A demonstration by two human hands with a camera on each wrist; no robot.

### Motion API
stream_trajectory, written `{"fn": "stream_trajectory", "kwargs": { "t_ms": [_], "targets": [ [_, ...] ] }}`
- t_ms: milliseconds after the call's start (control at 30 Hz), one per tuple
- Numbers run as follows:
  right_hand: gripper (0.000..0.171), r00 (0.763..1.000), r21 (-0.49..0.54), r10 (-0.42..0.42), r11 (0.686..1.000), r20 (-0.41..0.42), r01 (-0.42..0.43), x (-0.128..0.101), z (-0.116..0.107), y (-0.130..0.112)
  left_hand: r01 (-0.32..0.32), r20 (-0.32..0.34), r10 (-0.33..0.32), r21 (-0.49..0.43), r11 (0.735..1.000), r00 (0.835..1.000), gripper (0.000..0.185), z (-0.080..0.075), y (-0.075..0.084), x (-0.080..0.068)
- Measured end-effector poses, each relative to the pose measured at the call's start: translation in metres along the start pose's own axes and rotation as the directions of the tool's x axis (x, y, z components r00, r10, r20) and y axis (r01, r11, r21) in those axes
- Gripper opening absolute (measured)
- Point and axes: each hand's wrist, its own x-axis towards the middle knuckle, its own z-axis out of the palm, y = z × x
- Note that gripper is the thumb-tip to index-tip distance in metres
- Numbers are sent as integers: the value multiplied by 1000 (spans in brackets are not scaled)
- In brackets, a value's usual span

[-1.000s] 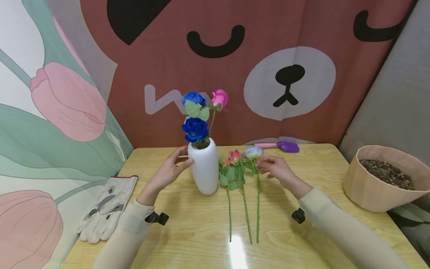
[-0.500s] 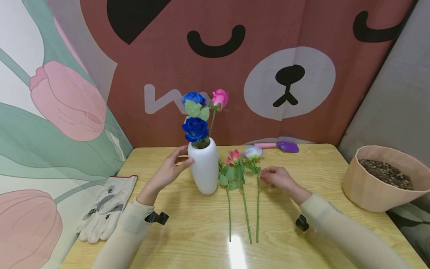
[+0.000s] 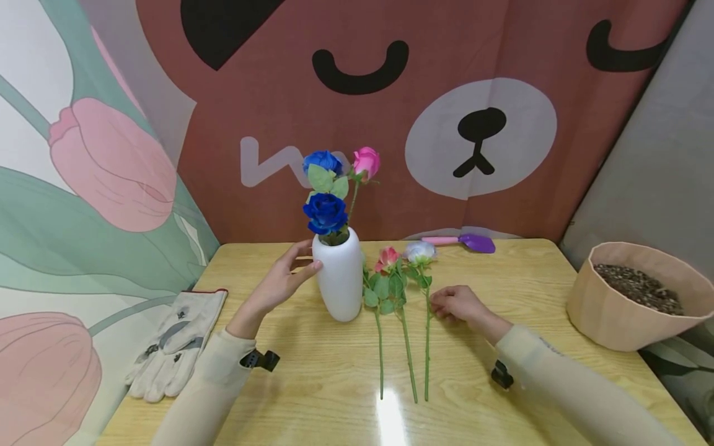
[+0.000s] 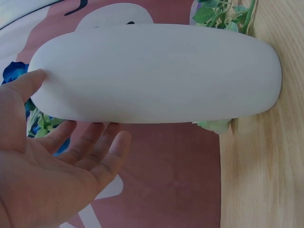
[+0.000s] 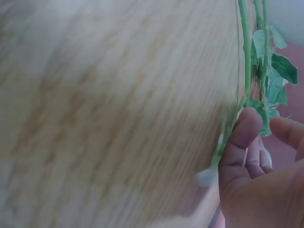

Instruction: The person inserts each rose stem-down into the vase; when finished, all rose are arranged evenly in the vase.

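A white vase (image 3: 339, 282) stands upright on the table, holding two blue roses (image 3: 326, 214) and a pink rose (image 3: 366, 162). My left hand (image 3: 281, 279) touches the vase's left side near the top, thumb in front and fingers reaching partly behind its edge, relaxed. Right of the vase lie a red-pink flower (image 3: 387, 259) and a whitish-lavender flower (image 3: 420, 253), with several green stems side by side. At the rightmost stem (image 3: 427, 347) is my right hand (image 3: 460, 305); in the right wrist view its thumb and bent forefinger (image 5: 249, 126) are apart.
A purple trowel (image 3: 476, 243) with a pink handle lies at the table's back edge. Work gloves (image 3: 175, 347) rest at the left. A peach-coloured pot (image 3: 613, 316) of dark soil stands at the right. Printed fabric (image 3: 268, 210) hangs behind the table.
My right hand has moved from just beneath the whitish flower down along its stem, toward me. The left hand stays at the vase; the flowers have not visibly moved.
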Motion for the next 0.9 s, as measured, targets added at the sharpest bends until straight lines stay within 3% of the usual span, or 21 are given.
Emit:
{"fn": "stream_trajectory", "kwargs": {
  "t_ms": [567,900],
  "targets": [
    [33,1000,-39,11,999,-26,-12,8,5,2,-14,0,14,-7,1000,1000,58,-1,1,0],
    [21,999,-81,26,996,-36,-28,10,8,0,-3,0,3,-1,1000,1000,59,-1,1,1]
  ]
}}
